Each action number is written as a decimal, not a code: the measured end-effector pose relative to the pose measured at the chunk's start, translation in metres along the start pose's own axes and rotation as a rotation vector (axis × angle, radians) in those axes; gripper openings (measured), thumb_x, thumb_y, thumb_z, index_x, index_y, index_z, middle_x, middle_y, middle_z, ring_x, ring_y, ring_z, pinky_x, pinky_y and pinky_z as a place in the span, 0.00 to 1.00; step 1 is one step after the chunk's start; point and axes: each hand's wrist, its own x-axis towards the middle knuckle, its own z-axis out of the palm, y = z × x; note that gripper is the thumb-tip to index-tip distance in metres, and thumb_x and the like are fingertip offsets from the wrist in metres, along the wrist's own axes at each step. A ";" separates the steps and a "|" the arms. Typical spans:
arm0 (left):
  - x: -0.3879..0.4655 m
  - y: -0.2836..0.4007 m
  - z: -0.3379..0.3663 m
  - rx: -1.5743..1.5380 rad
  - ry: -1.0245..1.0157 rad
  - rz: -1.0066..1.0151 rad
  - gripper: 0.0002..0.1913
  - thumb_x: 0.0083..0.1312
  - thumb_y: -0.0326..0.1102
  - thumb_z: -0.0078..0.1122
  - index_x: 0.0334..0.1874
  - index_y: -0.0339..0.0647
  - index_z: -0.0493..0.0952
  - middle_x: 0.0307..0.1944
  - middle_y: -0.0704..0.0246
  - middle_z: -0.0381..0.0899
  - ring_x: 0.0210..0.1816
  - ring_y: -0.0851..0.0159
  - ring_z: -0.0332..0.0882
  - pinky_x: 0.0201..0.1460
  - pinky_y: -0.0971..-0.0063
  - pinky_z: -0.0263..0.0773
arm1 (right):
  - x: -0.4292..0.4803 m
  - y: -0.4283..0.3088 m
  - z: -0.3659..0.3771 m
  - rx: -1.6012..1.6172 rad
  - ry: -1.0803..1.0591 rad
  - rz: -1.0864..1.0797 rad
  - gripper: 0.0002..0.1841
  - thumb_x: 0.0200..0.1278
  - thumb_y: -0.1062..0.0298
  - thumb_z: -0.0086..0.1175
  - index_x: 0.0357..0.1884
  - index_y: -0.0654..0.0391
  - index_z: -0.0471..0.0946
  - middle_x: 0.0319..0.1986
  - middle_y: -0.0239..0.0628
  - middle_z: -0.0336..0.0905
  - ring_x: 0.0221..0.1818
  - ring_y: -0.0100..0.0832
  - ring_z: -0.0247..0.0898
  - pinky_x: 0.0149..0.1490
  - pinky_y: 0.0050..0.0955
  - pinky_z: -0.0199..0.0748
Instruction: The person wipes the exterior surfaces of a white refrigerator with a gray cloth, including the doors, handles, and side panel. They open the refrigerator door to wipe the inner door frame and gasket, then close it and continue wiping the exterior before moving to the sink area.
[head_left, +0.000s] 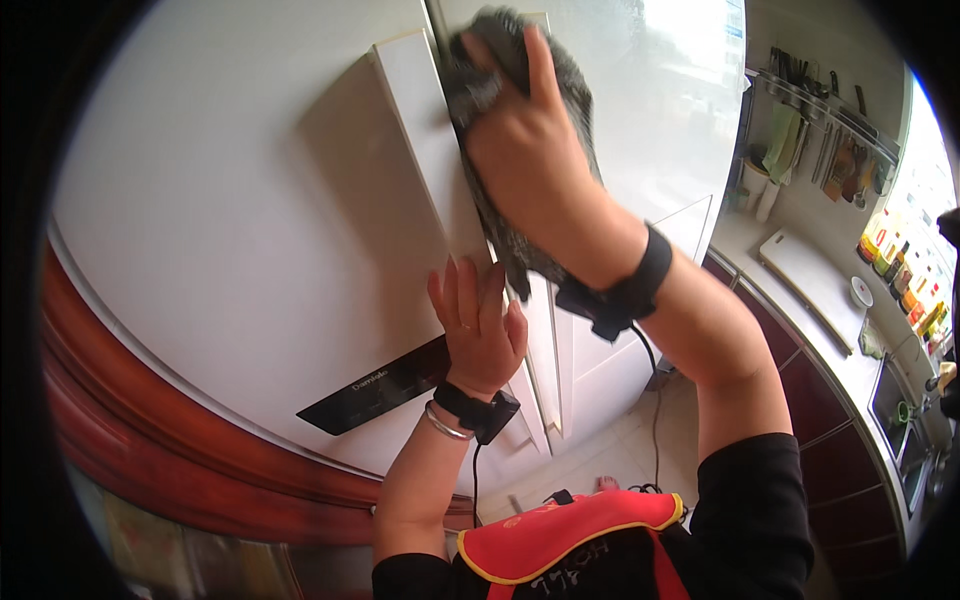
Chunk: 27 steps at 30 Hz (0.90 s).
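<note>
My right hand (536, 146) grips a crumpled dark grey cloth (577, 97) against the refrigerator, beside the gap between its two white doors. Its index finger is stretched out over the cloth, and part of the cloth hangs down below the hand. Cloth and hand hide most of the right door's handle (559, 375). Lower down, my left hand (480, 330) rests its spread fingers at the lower part of the left door's long white handle (427, 135) and holds nothing. Just left of that wrist is a black display panel (375, 386) on the left door (225, 187).
A reddish-brown wooden frame (202, 435) curves along the left. At right, a counter (739, 251) carries a white cutting board (814, 289), several bottles (900, 270) and a sink (896, 405). Utensils hang from a wall rack (832, 112). Cables (656, 405) run down from both wrist straps.
</note>
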 end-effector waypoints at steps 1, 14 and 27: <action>0.000 0.000 0.000 -0.023 0.015 -0.013 0.24 0.67 0.36 0.53 0.63 0.31 0.67 0.71 0.47 0.54 0.69 0.39 0.55 0.70 0.35 0.49 | -0.011 -0.008 0.000 -0.006 -0.103 0.002 0.17 0.45 0.71 0.53 0.40 0.61 0.84 0.49 0.44 0.80 0.73 0.46 0.55 0.76 0.62 0.29; -0.001 0.003 0.002 0.017 -0.011 -0.010 0.22 0.68 0.36 0.49 0.61 0.31 0.67 0.70 0.44 0.55 0.68 0.37 0.55 0.70 0.36 0.49 | -0.004 0.000 0.005 0.126 0.088 -0.013 0.21 0.47 0.70 0.53 0.45 0.61 0.83 0.55 0.41 0.77 0.72 0.46 0.56 0.76 0.59 0.30; -0.006 0.000 0.006 0.001 0.027 -0.021 0.20 0.68 0.37 0.48 0.59 0.32 0.69 0.71 0.46 0.53 0.68 0.37 0.56 0.70 0.35 0.50 | -0.019 -0.016 0.000 -0.098 -0.217 -0.085 0.14 0.49 0.64 0.53 0.33 0.55 0.87 0.34 0.34 0.85 0.73 0.54 0.51 0.77 0.58 0.25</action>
